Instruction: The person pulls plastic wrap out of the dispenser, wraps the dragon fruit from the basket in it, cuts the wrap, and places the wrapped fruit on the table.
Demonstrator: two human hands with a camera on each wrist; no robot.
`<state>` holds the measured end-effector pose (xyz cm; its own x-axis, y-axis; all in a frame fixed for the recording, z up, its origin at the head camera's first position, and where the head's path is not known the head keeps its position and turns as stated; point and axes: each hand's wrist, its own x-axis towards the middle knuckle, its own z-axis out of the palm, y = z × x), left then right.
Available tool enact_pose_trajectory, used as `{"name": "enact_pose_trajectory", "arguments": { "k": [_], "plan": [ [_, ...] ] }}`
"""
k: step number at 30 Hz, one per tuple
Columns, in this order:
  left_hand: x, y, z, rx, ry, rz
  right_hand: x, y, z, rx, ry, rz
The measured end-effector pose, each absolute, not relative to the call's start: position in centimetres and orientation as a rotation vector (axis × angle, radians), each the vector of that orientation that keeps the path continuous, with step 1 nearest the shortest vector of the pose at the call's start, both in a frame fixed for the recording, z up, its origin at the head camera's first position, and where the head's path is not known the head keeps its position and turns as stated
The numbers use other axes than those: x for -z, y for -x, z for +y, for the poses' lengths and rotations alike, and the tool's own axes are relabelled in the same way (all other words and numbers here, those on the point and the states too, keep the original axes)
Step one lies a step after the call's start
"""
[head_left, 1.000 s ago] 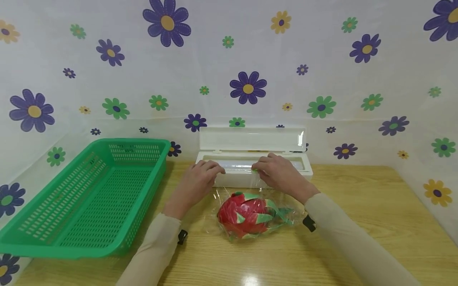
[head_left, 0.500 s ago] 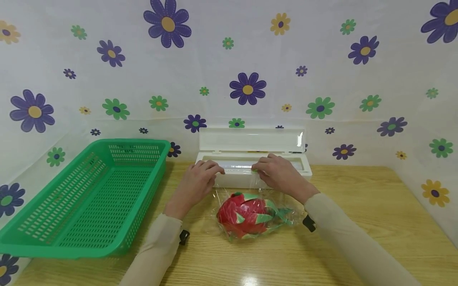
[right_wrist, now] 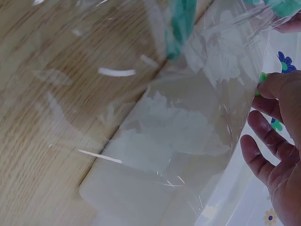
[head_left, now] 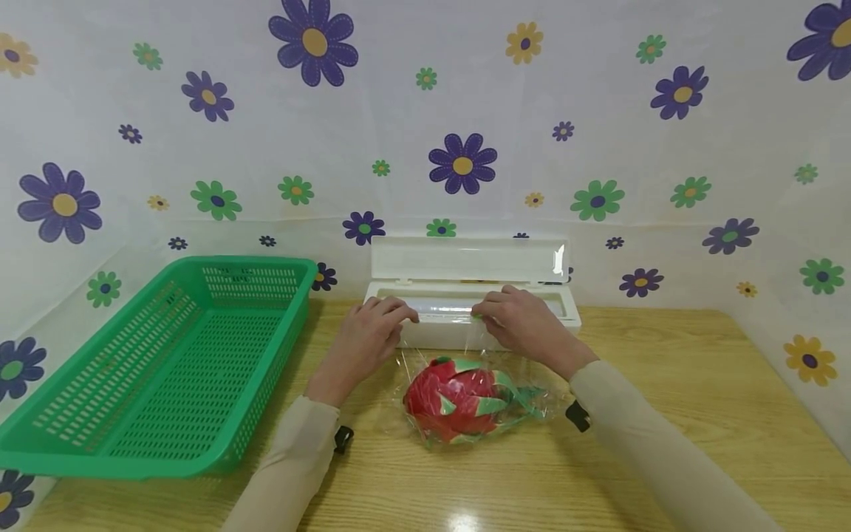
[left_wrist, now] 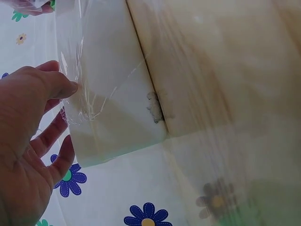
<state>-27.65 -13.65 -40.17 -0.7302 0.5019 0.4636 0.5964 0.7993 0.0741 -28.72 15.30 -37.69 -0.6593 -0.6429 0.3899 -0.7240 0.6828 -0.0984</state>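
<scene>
A white cling film dispenser box point(head_left: 432, 336) stands at the back of the table with its lid point(head_left: 465, 258) up and a film roll point(head_left: 435, 307) inside. Clear cling film point(left_wrist: 89, 70) runs from its front edge down over a red and green dragon fruit point(head_left: 452, 403). The left hand point(head_left: 375, 325) is at the box's front edge, thumb and fingers pinching the film there. Between thumb and forefinger, the right hand point(head_left: 518, 321) pinches a small bright green slide cutter point(right_wrist: 262, 82) on that edge; its other fingers are spread behind the box.
A large green perforated basket point(head_left: 193, 465) occupies the left of the wooden table point(head_left: 665, 414). Right behind the box rises a white flower-print backdrop point(head_left: 518, 148).
The right hand has shifted very slightly to the right along the box edge with the green slide cutter. The left hand, box, film and dragon fruit look the same.
</scene>
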Motion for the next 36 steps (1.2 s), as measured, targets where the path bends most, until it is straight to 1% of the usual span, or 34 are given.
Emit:
{"name": "enact_pose_trajectory", "arguments": {
  "k": [36],
  "plan": [
    [40.14, 27.55, -13.57, 0.310, 0.802, -2.574, 37.69, 28.43, 16.00, -0.356, -1.049, -2.564]
  ]
}}
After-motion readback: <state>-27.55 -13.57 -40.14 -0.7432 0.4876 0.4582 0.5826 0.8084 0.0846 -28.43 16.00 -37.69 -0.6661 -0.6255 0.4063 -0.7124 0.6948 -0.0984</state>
